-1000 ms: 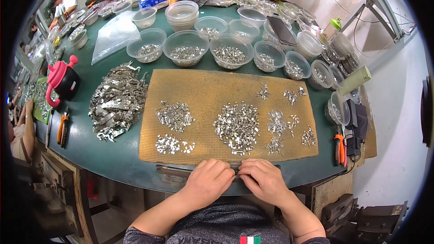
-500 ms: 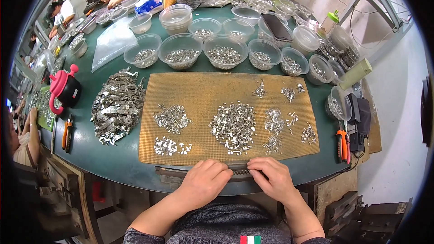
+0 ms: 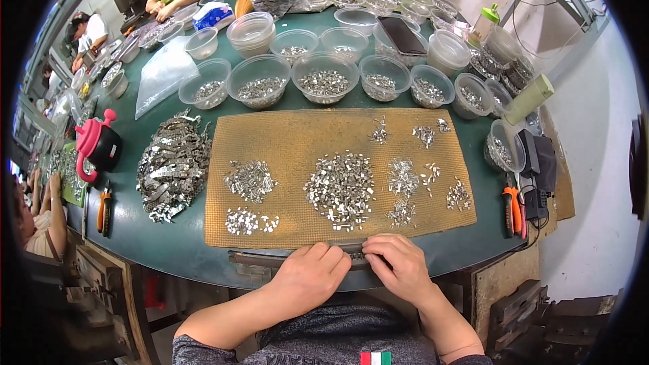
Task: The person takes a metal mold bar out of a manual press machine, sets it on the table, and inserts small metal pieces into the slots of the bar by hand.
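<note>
A long dark metal bar [image 3: 260,258] lies along the table's front edge, below the mat. A row of small metal pieces [image 3: 356,255] shows in it between my hands. My left hand [image 3: 312,274] is closed over the bar's middle, fingers bent and pressed together; what the fingertips touch is hidden. My right hand [image 3: 400,265] pinches the bar's right part between thumb and fingers. Just beyond, the brown textured mat [image 3: 291,135] carries a big central pile of small silver metal pieces [image 3: 340,190]. Smaller heaps lie left [image 3: 249,180] and right [image 3: 403,177] of it.
Left of the mat lies a heap of metal strips [image 3: 174,165], with a black-and-pink jug [image 3: 99,140] and orange-handled pliers [image 3: 104,211] farther left. Clear plastic bowls [image 3: 324,98] line the far side. More pliers [image 3: 512,208] lie right. Other people work across the table.
My left hand has shifted slightly toward my right hand, narrowing the gap between them on the bar. The whole view has shifted a little; the piles look unchanged.
</note>
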`<action>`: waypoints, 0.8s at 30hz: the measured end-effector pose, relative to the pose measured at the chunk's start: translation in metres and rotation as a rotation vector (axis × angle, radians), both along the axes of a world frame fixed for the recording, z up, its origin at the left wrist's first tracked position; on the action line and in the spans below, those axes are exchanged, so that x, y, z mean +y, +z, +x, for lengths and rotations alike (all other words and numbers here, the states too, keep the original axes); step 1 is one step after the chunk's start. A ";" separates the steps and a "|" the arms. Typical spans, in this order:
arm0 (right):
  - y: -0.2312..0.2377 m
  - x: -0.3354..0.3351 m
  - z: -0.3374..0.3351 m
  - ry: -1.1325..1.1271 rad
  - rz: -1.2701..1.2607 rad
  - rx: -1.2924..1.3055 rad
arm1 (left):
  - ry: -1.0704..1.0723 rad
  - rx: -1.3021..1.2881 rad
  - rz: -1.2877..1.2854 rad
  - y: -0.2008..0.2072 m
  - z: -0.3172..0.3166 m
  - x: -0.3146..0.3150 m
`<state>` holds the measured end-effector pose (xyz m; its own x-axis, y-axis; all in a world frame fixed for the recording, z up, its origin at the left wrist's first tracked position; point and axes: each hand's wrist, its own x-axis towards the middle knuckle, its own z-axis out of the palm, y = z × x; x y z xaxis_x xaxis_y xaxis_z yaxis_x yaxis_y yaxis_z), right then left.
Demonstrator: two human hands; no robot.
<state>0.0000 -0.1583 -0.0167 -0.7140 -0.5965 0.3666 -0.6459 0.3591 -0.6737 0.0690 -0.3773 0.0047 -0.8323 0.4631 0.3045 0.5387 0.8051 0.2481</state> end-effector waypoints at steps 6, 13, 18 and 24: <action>-0.002 0.000 0.001 -0.010 -0.008 0.017 | -0.009 0.094 -0.058 -0.003 -0.001 0.001; -0.003 0.001 0.002 -0.021 -0.009 0.026 | -0.010 0.110 -0.129 -0.001 -0.001 0.004; -0.004 -0.001 0.002 -0.027 -0.011 0.016 | -0.016 0.112 -0.070 -0.004 -0.001 -0.001; -0.005 -0.001 0.002 -0.031 -0.016 0.010 | 0.025 0.043 0.058 -0.009 0.005 -0.006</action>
